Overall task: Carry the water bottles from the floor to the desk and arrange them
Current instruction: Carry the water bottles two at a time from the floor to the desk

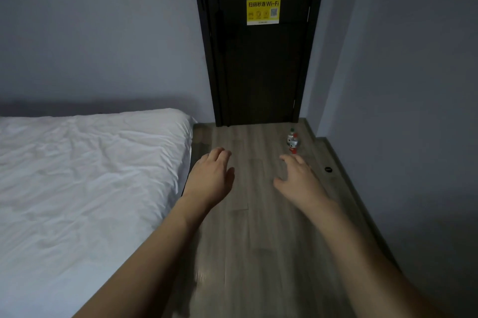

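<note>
Two small water bottles (293, 141) with red and white labels stand close together on the wooden floor, near the right wall and a little in front of the dark door. My left hand (212, 175) is stretched forward over the floor, palm down, fingers loosely bent, holding nothing. My right hand (300, 175) reaches forward too, fingers spread and slightly curled, empty, still short of the bottles. The desk is not in view.
A bed with white sheets (85, 180) fills the left side, its edge beside my left arm. A dark door (261, 59) with a yellow Wi-Fi sticker closes the far end. A small black round object (328, 169) lies on the floor by the right wall's skirting.
</note>
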Available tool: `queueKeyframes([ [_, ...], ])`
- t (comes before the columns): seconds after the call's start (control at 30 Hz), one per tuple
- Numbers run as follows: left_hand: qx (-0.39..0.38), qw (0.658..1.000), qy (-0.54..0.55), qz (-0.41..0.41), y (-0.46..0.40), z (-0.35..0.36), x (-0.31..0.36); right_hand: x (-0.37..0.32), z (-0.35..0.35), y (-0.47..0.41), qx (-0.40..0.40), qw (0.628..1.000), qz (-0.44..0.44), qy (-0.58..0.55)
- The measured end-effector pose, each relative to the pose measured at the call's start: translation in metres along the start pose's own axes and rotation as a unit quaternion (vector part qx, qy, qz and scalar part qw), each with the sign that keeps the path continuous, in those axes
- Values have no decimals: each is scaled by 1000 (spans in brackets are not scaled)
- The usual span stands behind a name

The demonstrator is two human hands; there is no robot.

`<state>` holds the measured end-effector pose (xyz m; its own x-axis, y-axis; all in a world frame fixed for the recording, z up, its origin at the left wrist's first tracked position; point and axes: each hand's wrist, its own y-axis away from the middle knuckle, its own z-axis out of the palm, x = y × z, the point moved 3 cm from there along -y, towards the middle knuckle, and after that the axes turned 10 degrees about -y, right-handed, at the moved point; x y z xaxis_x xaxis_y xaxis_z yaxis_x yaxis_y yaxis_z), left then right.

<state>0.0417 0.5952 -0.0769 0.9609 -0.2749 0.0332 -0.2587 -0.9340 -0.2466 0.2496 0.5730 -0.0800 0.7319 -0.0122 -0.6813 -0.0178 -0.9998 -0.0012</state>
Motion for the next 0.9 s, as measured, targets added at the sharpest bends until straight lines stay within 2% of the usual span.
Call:
queueKeyframes([
  [0.3, -18, 999, 38, -1, -151, 61, -55, 13, 18, -161, -4, 1000, 27, 6],
  [0.6, -7, 999, 49, 6, -350, 105, -149, -13, 46, -375, 13, 999, 34, 3],
  [0.9, -17, 997, 69, 37, -511, 144, -170, -1, 32, -527, 34, 997, 64, -3],
])
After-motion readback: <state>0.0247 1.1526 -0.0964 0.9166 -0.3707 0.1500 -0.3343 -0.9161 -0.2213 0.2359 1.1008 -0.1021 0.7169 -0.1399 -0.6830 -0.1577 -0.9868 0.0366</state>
